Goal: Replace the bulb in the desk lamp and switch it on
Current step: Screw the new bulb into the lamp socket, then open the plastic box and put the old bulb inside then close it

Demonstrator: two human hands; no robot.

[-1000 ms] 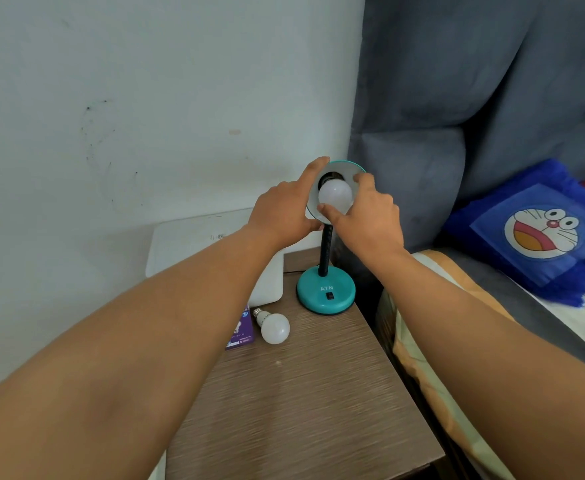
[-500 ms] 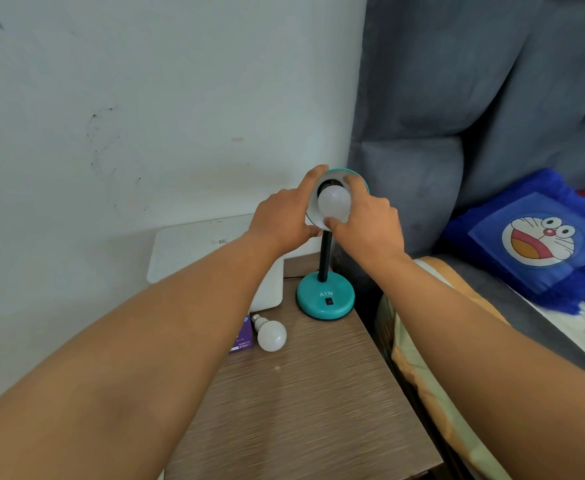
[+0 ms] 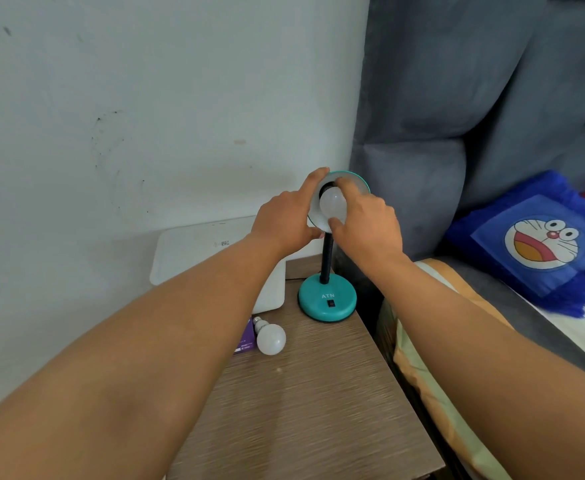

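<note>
A teal desk lamp stands on a round base [image 3: 327, 301] with a black switch, at the back right of the wooden bedside table [image 3: 305, 410]. Its teal shade [image 3: 355, 180] faces me. My left hand [image 3: 286, 220] grips the shade's left rim. A white bulb [image 3: 332, 204] sits in the shade's socket, and my right hand [image 3: 367, 221] pinches it between forefinger above and thumb below. A second white bulb [image 3: 269, 337] lies loose on the table, its screw base pointing away from me.
A purple box [image 3: 244, 339] lies beside the loose bulb. A white flat device [image 3: 194, 249] leans at the wall. A bed with a grey headboard [image 3: 457, 133] and a blue cartoon pillow [image 3: 540, 240] borders the table's right edge.
My right hand's fingers have turned around the bulb in the shade, the forefinger now higher on top. The left hand keeps its hold on the shade.
</note>
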